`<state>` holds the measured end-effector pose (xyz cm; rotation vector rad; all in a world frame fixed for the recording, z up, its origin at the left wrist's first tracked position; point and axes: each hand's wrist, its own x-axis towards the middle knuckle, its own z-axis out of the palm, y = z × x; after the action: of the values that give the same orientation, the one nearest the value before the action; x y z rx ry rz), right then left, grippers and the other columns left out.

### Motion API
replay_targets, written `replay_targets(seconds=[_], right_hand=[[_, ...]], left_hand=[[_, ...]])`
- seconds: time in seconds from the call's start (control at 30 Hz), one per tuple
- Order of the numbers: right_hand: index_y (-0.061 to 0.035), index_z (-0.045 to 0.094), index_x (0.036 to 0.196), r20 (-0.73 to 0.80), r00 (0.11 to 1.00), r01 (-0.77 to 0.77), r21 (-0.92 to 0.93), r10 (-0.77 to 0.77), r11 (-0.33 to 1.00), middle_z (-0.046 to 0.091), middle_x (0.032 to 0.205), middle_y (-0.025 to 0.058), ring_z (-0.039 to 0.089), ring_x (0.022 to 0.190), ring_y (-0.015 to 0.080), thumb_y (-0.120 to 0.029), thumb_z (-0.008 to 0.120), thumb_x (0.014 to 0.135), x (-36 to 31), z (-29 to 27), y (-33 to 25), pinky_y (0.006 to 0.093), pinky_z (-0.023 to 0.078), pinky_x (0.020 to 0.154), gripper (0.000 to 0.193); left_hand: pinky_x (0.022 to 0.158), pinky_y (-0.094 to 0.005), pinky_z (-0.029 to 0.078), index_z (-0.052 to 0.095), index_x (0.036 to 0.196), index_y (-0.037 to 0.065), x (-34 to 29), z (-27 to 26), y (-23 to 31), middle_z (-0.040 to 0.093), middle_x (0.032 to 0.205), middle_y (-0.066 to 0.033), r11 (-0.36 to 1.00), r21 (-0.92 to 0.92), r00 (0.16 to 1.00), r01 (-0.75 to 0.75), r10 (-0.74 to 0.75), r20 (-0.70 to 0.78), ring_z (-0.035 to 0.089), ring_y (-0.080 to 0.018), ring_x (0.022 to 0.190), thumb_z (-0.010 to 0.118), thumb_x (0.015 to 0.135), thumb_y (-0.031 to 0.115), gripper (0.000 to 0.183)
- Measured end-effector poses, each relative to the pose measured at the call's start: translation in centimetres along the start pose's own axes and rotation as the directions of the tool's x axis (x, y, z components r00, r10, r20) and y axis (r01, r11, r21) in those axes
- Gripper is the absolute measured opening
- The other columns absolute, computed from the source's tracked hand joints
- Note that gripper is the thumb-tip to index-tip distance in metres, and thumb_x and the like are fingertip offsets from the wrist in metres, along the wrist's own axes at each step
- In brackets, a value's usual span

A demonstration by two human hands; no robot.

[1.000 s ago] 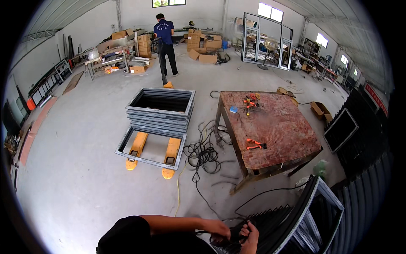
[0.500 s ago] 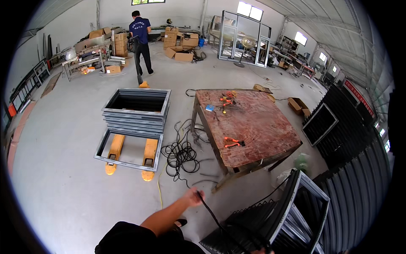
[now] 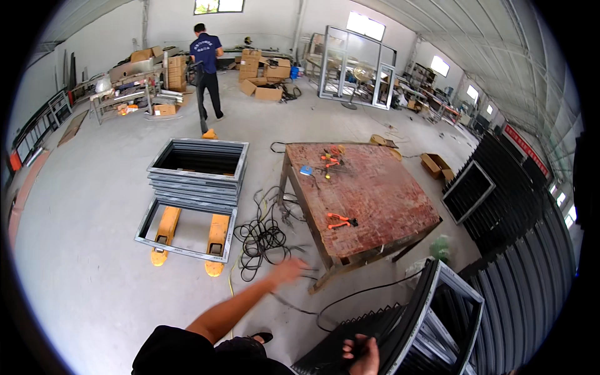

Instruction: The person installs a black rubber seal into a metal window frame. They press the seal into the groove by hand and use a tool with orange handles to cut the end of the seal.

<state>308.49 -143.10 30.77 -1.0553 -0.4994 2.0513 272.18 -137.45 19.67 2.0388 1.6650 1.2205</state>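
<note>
My left hand reaches over the floor just right of a heap of black cable. It is blurred; its fingers look stretched out, with nothing seen in them. A single black cable runs below it and curves up to the right. My right hand is low in front of me, its fingers curled around something dark that I cannot make out. Close beside it stand grey rectangular frames, tilted in a stack, with dark ridged profiles next to them.
A worn red table holds orange-handled pliers and other tools. To its left, stacked frames rest on a yellow pallet jack. A person stands beyond. Dark profiles line the right; cardboard boxes lie at the back.
My left hand has let go of the black cable, which now lies curved on the floor. My right hand has come up and left into view.
</note>
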Motion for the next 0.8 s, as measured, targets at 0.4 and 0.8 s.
replay_targets(seconds=[0.4, 0.8], right_hand=[[-0.0040, 0.054, 0.085, -0.043, 0.998, -0.032, 0.289, 0.046, 0.957, 0.053, 0.073, 0.0034, 0.043, 0.053, 0.0075, -0.018, 0.052, 0.093, 4.5, -1.8, -1.0, 0.0175, 0.037, 0.043, 0.016], [-0.0027, 0.055, 0.110, 0.066, 0.988, -0.154, 0.264, 0.142, 0.952, 0.056, 0.086, 0.0051, 0.050, 0.069, 0.0158, -0.020, 0.058, 0.087, 2.6, -0.8, 6.5, 0.0263, 0.042, 0.062, 0.029]], left_hand=[[0.067, -0.0325, 0.046, 0.061, 0.114, 0.004, -5.7, 5.5, 16.1, 0.065, 0.090, -0.0050, 0.592, -0.728, 0.619, 0.346, 0.439, 0.651, 0.057, -0.0144, 0.077, 0.054, 0.094, 0.026, 0.031], [0.053, -0.0195, 0.033, 0.039, 0.135, 0.004, -3.6, 2.2, 16.3, 0.048, 0.077, 0.0028, 0.117, -0.657, 0.643, 0.745, 0.135, 0.754, 0.041, -0.0039, 0.057, 0.040, 0.099, 0.029, 0.044]])
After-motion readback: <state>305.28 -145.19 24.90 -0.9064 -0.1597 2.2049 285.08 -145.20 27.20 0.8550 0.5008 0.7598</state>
